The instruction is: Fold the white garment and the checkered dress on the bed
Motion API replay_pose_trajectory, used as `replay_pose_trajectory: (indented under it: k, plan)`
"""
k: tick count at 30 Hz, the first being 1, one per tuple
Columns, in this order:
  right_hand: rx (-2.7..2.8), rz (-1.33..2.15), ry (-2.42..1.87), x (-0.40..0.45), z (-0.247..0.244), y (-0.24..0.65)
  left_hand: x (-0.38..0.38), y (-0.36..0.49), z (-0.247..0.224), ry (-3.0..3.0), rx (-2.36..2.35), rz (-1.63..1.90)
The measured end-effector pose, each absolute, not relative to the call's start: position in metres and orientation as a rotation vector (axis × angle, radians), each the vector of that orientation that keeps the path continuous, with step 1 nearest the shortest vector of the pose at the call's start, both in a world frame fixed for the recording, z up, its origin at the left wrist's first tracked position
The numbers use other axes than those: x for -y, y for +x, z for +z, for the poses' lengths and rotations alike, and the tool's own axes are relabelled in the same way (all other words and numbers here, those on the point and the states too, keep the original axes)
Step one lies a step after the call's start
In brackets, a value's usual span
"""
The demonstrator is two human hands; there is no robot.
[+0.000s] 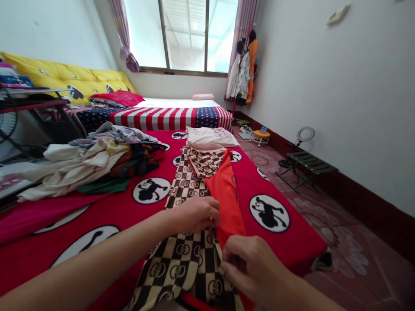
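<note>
A long garment (191,190) with a brown-and-cream checked print lies lengthwise on the red cover. An orange-red part (223,190) of it runs along its right side. My left hand (197,214) is over the middle of the garment, its fingers closed on the cloth where the checks meet the orange-red. Nearer to me, my right hand (244,263) pinches the garment's right edge, thumb against curled fingers. Beyond the garment's far end lies a pale pink piece of clothing (210,137), laid flat.
A heap of clothes (94,160) lies on the left of the red cover (240,190). Behind stands a bed with a striped, starred cover (155,119). On the tiled floor at right are a green folding stool (311,162) and a small orange stool (261,134). Clothes (244,73) hang by the window.
</note>
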State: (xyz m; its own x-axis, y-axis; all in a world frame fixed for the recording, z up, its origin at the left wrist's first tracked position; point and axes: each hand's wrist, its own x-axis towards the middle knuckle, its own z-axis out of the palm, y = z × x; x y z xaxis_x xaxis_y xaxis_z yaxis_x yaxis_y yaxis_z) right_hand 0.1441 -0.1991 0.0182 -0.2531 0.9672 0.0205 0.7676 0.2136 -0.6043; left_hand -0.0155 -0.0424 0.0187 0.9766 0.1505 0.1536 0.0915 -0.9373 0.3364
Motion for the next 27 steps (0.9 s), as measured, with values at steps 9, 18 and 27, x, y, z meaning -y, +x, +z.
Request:
replay_pose_trajectory:
  k: [9, 18, 27]
  plan:
    - [2.438, 0.439, -1.266, 0.181, 0.025, 0.212, 0.014, -0.113, 0.037, 2.735, -0.602, 0.012]
    - [2.667, 0.434, -0.929, 0.187, 0.025, 0.208, 0.056, -0.129, 0.05, 2.637, -0.514, -0.103]
    - [2.683, 0.524, -0.851, 0.186, 0.031, 0.18, 0.068, -0.119, 0.043, 2.565, -0.293, 0.061]
